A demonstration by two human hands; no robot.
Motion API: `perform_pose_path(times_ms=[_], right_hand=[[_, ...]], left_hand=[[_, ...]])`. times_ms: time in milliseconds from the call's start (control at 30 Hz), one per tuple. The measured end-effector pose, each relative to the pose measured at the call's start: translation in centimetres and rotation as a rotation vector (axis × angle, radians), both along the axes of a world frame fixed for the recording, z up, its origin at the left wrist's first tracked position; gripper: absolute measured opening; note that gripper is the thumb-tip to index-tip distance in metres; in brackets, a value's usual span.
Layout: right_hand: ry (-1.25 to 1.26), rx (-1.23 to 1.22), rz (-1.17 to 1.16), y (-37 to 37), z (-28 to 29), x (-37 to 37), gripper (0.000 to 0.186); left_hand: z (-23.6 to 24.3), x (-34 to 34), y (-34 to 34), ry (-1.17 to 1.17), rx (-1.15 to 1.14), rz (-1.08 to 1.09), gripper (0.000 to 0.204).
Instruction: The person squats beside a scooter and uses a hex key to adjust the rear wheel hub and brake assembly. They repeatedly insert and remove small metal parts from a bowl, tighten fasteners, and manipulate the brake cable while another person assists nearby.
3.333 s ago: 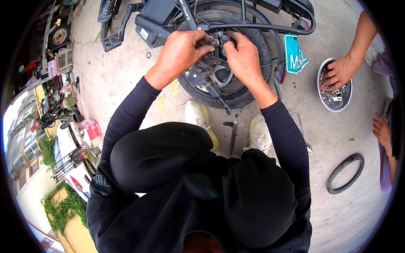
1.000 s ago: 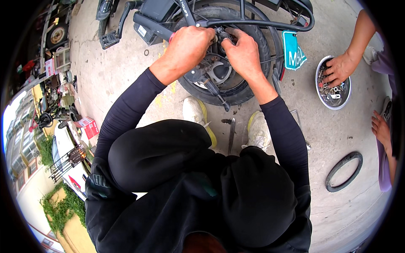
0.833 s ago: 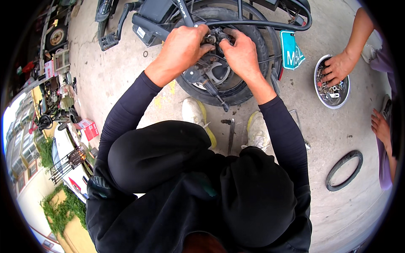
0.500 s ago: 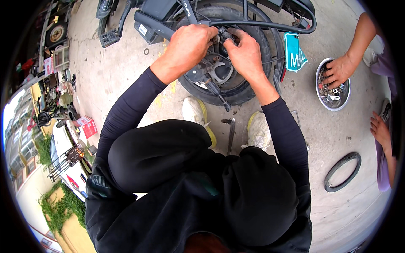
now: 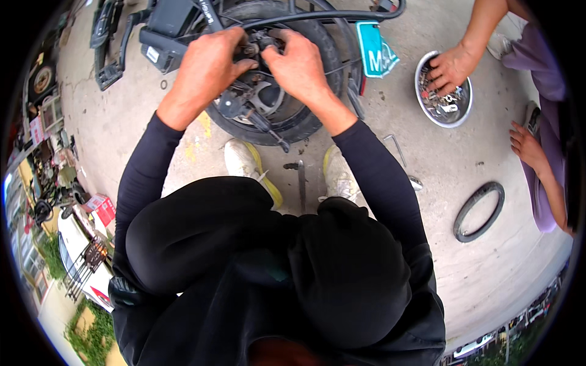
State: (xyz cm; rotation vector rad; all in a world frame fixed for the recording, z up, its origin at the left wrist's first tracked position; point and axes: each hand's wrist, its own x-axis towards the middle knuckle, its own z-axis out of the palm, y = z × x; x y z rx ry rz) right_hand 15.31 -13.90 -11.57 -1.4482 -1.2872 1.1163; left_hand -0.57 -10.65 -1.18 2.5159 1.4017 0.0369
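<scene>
A black-tyred wheel [image 5: 305, 125] of an electric bike lies tilted in front of me, with a grey hub and dark fittings. My left hand [image 5: 206, 70] is at the hub's left side, its thumb spread away from the fingers beside a small dark fitting. Some of its fingertips are hidden. My right hand [image 5: 297, 66] grips a dark hub fitting [image 5: 264, 41] between thumb and bent fingers. Below the hub, a dark shock absorber [image 5: 262, 124] points toward my shoes.
To the right, another person's hand [image 5: 448, 68] reaches into a metal bowl [image 5: 467, 114] of small hardware. A loose black tyre [image 5: 459, 227] lies nearer me. A long metal tool [image 5: 301, 186] rests between my shoes, and an L-shaped wrench [image 5: 398, 149] lies right of them.
The view has shifted, so the scene sits further left and higher. My left thumb has spread from its fingers; my right hand stays at the hub. The other person's hand remains in the bowl.
</scene>
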Motion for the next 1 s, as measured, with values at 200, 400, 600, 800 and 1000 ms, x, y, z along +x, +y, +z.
perform_pose_path(times_ms=[200, 400, 600, 800, 1000], right_hand=[[0.018, 0.001, -0.007, 0.0, 0.1, -0.2, 0.045], [-0.12, 0.318, -0.105, -1.8, 0.4, 0.8, 0.038], [-0.538, 0.447, -0.008, -12.4, 1.5, 11.8, 0.037], [-0.929, -0.307, -0.02, -23.6, -8.1, 21.0, 0.04], [-0.918, -0.348, 0.08, -24.1, -10.3, 22.2, 0.033]], left_hand=[[-0.4, 0.2, 0.4, 0.049, 0.053, -0.087, 0.025], [-0.2, 1.4, 0.0, -0.012, -0.018, 0.01, 0.026], [-0.4, 0.1, 0.2, -0.043, -0.003, -0.047, 0.018], [-0.5, 0.0, 0.5, -0.073, -0.02, 0.014, 0.021], [-1.2, -0.7, 0.5, -0.13, 0.04, -0.096, 0.028]])
